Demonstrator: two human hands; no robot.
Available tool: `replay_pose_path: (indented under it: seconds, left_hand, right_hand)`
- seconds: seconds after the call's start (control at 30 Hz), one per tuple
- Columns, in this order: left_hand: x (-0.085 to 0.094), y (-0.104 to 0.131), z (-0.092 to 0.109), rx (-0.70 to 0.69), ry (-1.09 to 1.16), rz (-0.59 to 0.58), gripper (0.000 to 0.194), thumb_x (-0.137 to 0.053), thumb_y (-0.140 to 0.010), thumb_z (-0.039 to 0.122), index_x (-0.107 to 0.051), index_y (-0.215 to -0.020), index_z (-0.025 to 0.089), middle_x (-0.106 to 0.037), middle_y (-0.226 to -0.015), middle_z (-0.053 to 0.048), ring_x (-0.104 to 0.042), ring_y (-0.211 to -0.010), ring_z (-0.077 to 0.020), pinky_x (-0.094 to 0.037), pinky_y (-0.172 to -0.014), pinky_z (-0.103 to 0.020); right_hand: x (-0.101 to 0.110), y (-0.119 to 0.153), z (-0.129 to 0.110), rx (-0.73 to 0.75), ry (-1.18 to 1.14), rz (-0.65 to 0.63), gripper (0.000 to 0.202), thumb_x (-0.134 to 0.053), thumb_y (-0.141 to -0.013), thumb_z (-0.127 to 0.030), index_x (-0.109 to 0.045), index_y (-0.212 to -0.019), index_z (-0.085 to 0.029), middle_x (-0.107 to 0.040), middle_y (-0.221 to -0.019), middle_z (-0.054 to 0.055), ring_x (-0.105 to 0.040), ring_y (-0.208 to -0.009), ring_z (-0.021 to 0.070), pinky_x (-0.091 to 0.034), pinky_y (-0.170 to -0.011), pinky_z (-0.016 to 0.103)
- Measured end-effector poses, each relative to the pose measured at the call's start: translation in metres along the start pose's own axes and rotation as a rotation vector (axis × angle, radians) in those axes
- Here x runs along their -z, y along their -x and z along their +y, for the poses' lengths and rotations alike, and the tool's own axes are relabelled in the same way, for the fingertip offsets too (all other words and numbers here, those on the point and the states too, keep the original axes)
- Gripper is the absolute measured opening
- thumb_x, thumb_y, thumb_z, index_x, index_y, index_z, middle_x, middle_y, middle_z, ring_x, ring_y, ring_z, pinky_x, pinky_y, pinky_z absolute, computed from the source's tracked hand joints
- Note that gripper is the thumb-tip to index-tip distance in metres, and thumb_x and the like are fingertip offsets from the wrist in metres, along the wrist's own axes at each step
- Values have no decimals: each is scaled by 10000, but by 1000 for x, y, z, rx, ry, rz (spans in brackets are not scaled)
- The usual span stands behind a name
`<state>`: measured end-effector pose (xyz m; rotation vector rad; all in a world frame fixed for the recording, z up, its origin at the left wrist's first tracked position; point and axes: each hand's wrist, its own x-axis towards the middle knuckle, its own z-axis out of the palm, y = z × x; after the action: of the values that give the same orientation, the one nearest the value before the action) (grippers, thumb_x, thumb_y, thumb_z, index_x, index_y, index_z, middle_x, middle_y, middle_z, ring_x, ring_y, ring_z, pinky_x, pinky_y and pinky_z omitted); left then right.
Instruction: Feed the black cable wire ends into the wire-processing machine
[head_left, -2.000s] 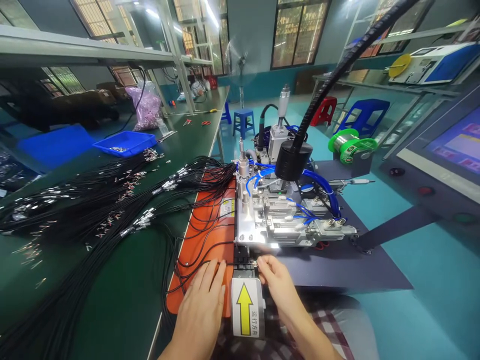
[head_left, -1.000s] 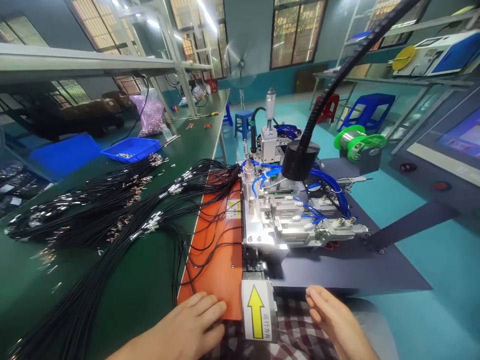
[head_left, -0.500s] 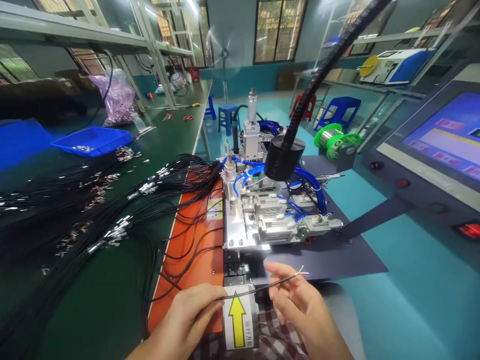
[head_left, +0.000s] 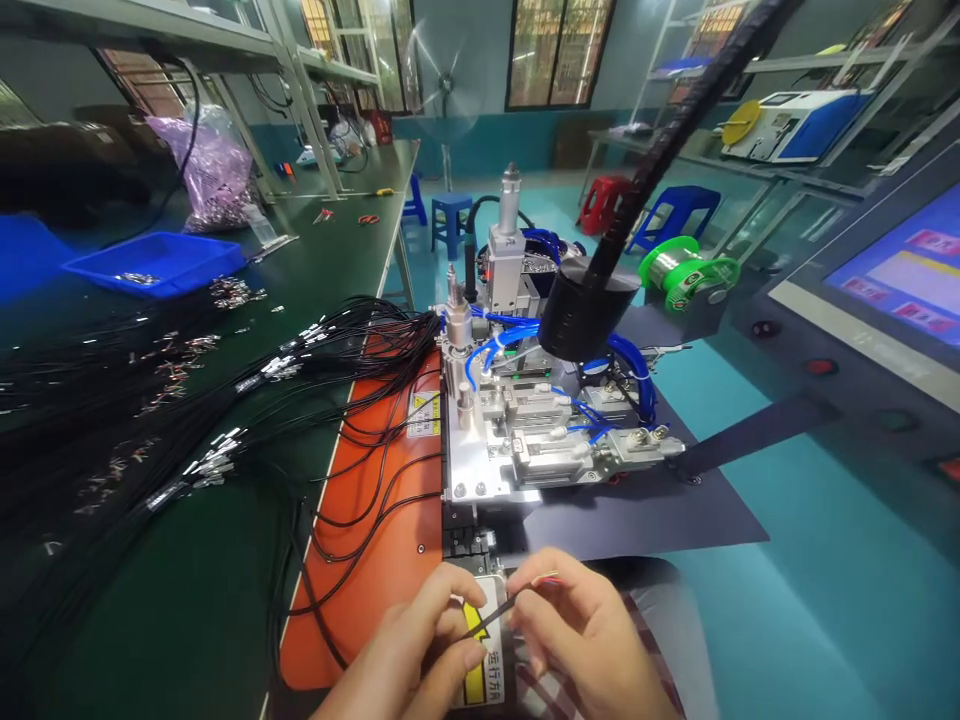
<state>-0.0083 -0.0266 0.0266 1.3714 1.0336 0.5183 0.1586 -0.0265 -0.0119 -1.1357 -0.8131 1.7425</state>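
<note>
A thin black cable (head_left: 491, 618) runs between my two hands, above a white label with a yellow arrow (head_left: 474, 688). My left hand (head_left: 420, 640) pinches the cable between thumb and fingers. Close to its stripped end, my right hand (head_left: 574, 625) grips it with thumb and forefinger. Fine red and pale wires (head_left: 547, 578) stick out of the end along the right forefinger. Just beyond my hands stands a machine with metal clamps and blue air tubes (head_left: 551, 455).
Bundles of black cables (head_left: 277, 370) lie on the green table (head_left: 187, 570) and orange board (head_left: 375, 570) at left. A blue tray (head_left: 161, 265) stands behind them. A black flexible-necked lamp (head_left: 585, 310) hangs over the machine. A control panel (head_left: 862, 330) and green wire spool (head_left: 686, 272) are at right.
My hands have come closer together along the cable. The right hand has closed on the cable near its stripped end, and the left hand has shifted right. The view has shifted slightly.
</note>
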Motion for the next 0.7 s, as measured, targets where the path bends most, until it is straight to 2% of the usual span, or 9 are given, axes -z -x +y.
replay_pose_path:
  seconds: [0.13, 0.2, 0.27, 0.37, 0.5, 0.57, 0.6, 0.63, 0.7]
  left_hand:
    - [-7, -12, 2, 34, 210, -31, 256, -517, -872, 392, -433, -1054, 232, -488, -773, 27, -419, -572, -73, -337, -498, -168]
    - [-8, -21, 5, 83, 322, -36, 247, -525, -868, 387, -439, -1026, 218, -482, -721, 46, -336, -480, -44, -258, -420, -150]
    - [-8, -29, 7, 132, 382, -34, 246, -528, -860, 397, -458, -985, 197, -480, -643, 61, -291, -415, -33, -210, -372, -148]
    - [-8, -35, 8, 175, 380, -13, 269, -542, -834, 419, -486, -933, 175, -497, -595, 58, -295, -378, -33, -215, -345, -149]
    - [-16, -32, 9, 209, 328, -18, 231, -527, -827, 392, -494, -901, 176, -518, -585, 48, -321, -364, -42, -257, -340, -156]
    - [-12, -25, 9, 156, 202, -12, 194, -509, -839, 360, -518, -906, 179, -561, -624, 21, -435, -425, -76, -358, -395, -181]
    - [-4, -22, 9, 90, 78, 32, 182, -499, -848, 346, -539, -918, 182, -594, -681, -4, -512, -509, -106, -423, -467, -208]
    - [9, -17, 8, 13, -98, 112, 178, -488, -859, 330, -565, -933, 187, -623, -763, -32, -575, -641, -142, -472, -576, -241]
    - [53, -7, 2, -120, -537, 395, 216, -443, -884, 310, -586, -1007, 205, -631, -967, -68, -586, -886, -196, -476, -787, -303]
  right_hand:
    - [7, -1, -5, 68, 96, -46, 70, -698, -740, -265, -683, -726, -198, -594, -702, 0, -520, -600, 136, -423, -552, 225]
    - [13, 0, -8, 38, 100, -62, 91, -671, -773, -292, -693, -794, -206, -602, -720, 7, -498, -571, 126, -411, -522, 218]
    - [20, 1, -12, 18, 104, -26, 141, -668, -779, -337, -686, -825, -205, -598, -688, 2, -466, -519, 112, -392, -482, 209]
    - [27, 1, -17, 32, 100, 62, 215, -670, -764, -409, -667, -771, -194, -575, -621, -7, -441, -480, 107, -381, -457, 207]
    - [21, -2, -17, 34, 169, 92, 256, -712, -699, -443, -678, -747, -194, -586, -651, 14, -460, -485, 129, -401, -439, 223]
    - [17, -3, -16, 34, 211, 113, 247, -733, -667, -441, -680, -696, -202, -583, -633, 17, -472, -490, 147, -417, -443, 238]
    - [15, -2, -15, 31, 225, 123, 246, -738, -655, -446, -675, -661, -208, -574, -608, 15, -470, -481, 151, -418, -441, 244]
    - [15, -2, -14, 26, 242, 133, 250, -739, -649, -453, -670, -631, -213, -567, -588, 13, -465, -470, 151, -416, -437, 246]
    - [15, -2, -13, 15, 265, 150, 274, -739, -622, -490, -671, -600, -225, -562, -570, 12, -448, -434, 144, -409, -414, 249]
